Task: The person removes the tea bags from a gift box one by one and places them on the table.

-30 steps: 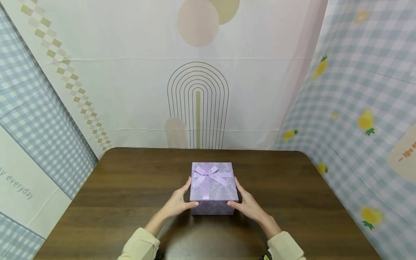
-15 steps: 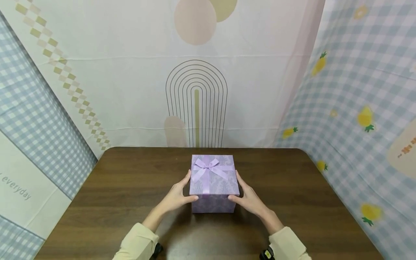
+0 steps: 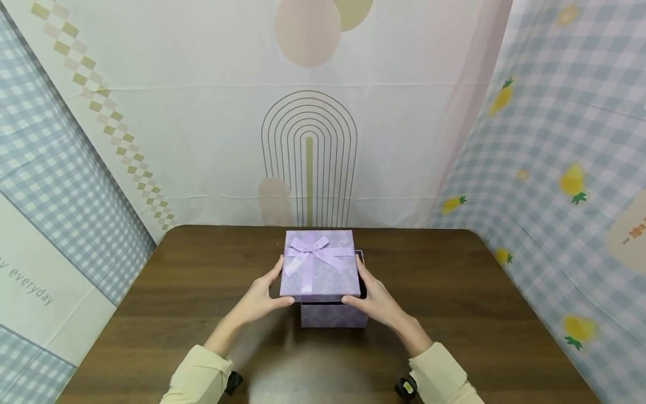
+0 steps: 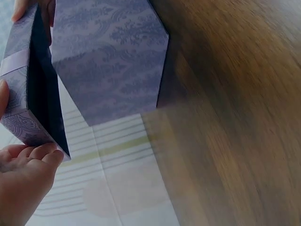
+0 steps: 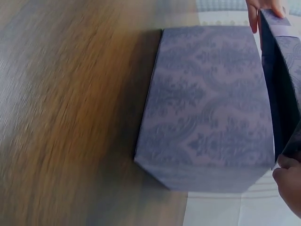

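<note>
Near the table's (image 3: pixel 176 292) far edge, the left hand (image 3: pixel 254 300) and right hand (image 3: pixel 375 303) clasp opposite sides of the bowed lilac lid (image 3: pixel 319 264), already raised clear of the box base (image 3: pixel 333 315) and not yet set aside.
</note>
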`<state>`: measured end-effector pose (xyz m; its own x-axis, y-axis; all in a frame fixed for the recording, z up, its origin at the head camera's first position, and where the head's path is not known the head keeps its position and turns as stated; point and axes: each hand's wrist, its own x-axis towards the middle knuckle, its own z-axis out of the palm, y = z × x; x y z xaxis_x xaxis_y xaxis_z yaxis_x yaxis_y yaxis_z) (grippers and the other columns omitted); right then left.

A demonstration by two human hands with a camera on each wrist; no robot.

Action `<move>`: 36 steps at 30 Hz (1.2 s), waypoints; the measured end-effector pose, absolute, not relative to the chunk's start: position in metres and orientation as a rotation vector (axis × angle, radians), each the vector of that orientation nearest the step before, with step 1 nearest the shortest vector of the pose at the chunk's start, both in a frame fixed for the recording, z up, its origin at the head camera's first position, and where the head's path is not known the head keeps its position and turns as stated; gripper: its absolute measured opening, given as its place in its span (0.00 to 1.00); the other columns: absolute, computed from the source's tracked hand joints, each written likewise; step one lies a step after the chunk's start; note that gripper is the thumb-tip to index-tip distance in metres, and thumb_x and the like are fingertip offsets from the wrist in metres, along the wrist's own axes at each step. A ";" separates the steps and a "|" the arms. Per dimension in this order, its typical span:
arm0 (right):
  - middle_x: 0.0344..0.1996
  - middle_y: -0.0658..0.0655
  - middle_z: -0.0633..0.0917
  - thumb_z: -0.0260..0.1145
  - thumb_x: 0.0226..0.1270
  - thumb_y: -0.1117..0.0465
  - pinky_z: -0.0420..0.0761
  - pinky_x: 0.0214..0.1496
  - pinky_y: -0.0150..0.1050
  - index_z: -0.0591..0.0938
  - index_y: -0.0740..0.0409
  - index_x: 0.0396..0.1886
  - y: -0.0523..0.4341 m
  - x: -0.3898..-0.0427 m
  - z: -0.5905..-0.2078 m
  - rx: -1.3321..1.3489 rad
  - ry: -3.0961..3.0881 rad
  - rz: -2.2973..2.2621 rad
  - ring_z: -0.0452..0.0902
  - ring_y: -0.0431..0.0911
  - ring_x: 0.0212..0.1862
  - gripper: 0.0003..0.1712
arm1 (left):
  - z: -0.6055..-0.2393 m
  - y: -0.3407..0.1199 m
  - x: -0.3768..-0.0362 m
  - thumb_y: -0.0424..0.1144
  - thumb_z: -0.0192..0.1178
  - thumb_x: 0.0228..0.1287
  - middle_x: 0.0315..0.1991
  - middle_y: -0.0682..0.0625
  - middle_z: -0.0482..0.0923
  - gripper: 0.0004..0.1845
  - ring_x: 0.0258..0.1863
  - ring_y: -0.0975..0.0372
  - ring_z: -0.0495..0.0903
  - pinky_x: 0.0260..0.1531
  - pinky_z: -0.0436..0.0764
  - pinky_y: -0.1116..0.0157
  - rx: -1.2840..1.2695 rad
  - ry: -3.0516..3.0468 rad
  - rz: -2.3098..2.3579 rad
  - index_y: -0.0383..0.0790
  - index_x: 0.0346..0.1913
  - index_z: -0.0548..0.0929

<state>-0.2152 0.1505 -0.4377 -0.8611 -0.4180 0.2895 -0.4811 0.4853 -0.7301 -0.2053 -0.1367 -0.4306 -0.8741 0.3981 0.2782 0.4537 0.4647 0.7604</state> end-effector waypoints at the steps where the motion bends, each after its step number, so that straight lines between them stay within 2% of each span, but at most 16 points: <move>1: 0.69 0.67 0.51 0.69 0.52 0.51 0.55 0.65 0.56 0.46 0.67 0.70 0.148 -0.215 -0.437 0.805 -2.641 1.343 0.48 0.58 0.68 0.56 | -0.430 -0.139 -0.204 0.38 0.67 0.51 0.68 0.33 0.48 0.48 0.64 0.42 0.55 0.61 0.57 0.48 -0.761 -2.635 -1.403 0.24 0.68 0.48; 7: 0.69 0.67 0.50 0.69 0.52 0.49 0.54 0.66 0.54 0.46 0.69 0.70 0.130 -0.215 -0.435 0.831 -2.651 1.342 0.47 0.57 0.69 0.57 | -0.429 -0.157 -0.198 0.36 0.67 0.51 0.68 0.32 0.47 0.48 0.62 0.39 0.57 0.59 0.59 0.46 -0.737 -2.634 -1.415 0.25 0.68 0.48; 15: 0.69 0.66 0.51 0.71 0.51 0.55 0.55 0.66 0.51 0.45 0.69 0.70 0.106 -0.213 -0.436 0.855 -2.662 1.368 0.50 0.53 0.69 0.57 | -0.432 -0.179 -0.190 0.35 0.67 0.50 0.67 0.30 0.48 0.48 0.62 0.39 0.58 0.59 0.59 0.48 -0.724 -2.628 -1.406 0.24 0.68 0.48; 21: 0.69 0.66 0.50 0.70 0.53 0.53 0.54 0.67 0.52 0.44 0.68 0.70 0.087 -0.211 -0.440 0.887 -2.699 1.396 0.49 0.53 0.69 0.57 | -0.436 -0.195 -0.184 0.33 0.67 0.49 0.66 0.28 0.48 0.48 0.62 0.39 0.57 0.58 0.57 0.49 -0.678 -2.608 -1.419 0.23 0.67 0.47; 24: 0.70 0.65 0.49 0.69 0.54 0.52 0.54 0.67 0.52 0.44 0.67 0.70 0.078 -0.210 -0.440 0.917 -2.711 1.407 0.48 0.51 0.69 0.56 | -0.436 -0.204 -0.179 0.34 0.67 0.50 0.66 0.27 0.48 0.48 0.62 0.39 0.57 0.59 0.57 0.54 -0.643 -2.619 -1.422 0.24 0.68 0.47; 27: 0.70 0.65 0.48 0.69 0.54 0.52 0.56 0.66 0.51 0.44 0.67 0.70 0.070 -0.210 -0.439 0.947 -2.713 1.415 0.49 0.50 0.69 0.56 | -0.437 -0.211 -0.176 0.34 0.66 0.51 0.67 0.27 0.47 0.48 0.62 0.38 0.55 0.60 0.57 0.71 -0.623 -2.617 -1.446 0.25 0.68 0.46; 30: 0.70 0.64 0.49 0.69 0.54 0.52 0.57 0.66 0.50 0.45 0.67 0.70 0.063 -0.210 -0.438 0.972 -2.721 1.402 0.49 0.50 0.69 0.56 | -0.437 -0.218 -0.172 0.32 0.66 0.51 0.67 0.26 0.45 0.48 0.62 0.37 0.53 0.54 0.54 0.84 -0.627 -2.588 -1.493 0.24 0.68 0.46; 36: 0.70 0.66 0.49 0.68 0.55 0.51 0.57 0.66 0.50 0.44 0.68 0.70 0.050 -0.211 -0.437 1.024 -2.748 1.367 0.48 0.52 0.70 0.55 | -0.438 -0.231 -0.165 0.31 0.66 0.51 0.66 0.24 0.44 0.48 0.61 0.35 0.52 0.51 0.54 0.87 -0.630 -2.571 -1.501 0.22 0.68 0.45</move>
